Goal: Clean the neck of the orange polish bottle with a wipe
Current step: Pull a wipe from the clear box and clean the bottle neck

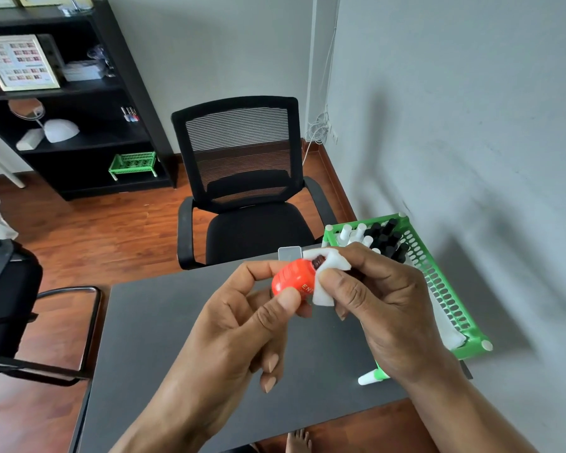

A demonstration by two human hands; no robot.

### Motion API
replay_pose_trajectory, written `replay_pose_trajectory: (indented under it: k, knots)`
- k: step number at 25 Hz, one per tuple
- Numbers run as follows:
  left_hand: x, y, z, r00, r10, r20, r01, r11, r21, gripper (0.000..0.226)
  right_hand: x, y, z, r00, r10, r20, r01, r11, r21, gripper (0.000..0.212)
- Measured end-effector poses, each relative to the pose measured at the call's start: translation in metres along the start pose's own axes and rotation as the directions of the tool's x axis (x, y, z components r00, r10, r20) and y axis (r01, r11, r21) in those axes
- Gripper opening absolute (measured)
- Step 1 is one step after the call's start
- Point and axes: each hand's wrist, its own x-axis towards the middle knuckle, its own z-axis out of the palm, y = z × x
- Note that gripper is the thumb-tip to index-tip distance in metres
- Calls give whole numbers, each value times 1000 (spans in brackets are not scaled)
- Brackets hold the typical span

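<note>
Left hand [242, 308]: you grip the round orange glass polish bottle [293, 280] above the grey table's far edge | neck points right, into the white foam wipe [324, 276] | right hand [383, 295]: pinches wipe around neck.

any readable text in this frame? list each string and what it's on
"ENT": white capitals on the orange polish bottle, cut off by the wipe; a smaller line beneath is unreadable.
Framed chart on the black shelf: rows of small print and swatches, too small to read.
Bottle caps in the green basket: no lettering visible.
</note>
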Motion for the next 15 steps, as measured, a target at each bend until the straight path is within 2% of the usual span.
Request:
replay_pose_trajectory:
  k: [3,6,11,15]
  knots:
    - [1,-2,-3,1000,-2,6,1,1000,16,33,0,5,-2,1000,14,13,-14,1000,-4,11]
    - [5,0,-3,997,-43,69,46,998,-40,37,1,7,-2,998,70,0,-70,996,56,25]
    - [8,5,-9,955,-178,238,227,954,-196,36,1,15,-5,988,156,23,-158,977,141,42]
    - [7,7,-14,882,-273,384,411,844,-345,44,-1,20,-7,981,166,103,-186,956,227,44]
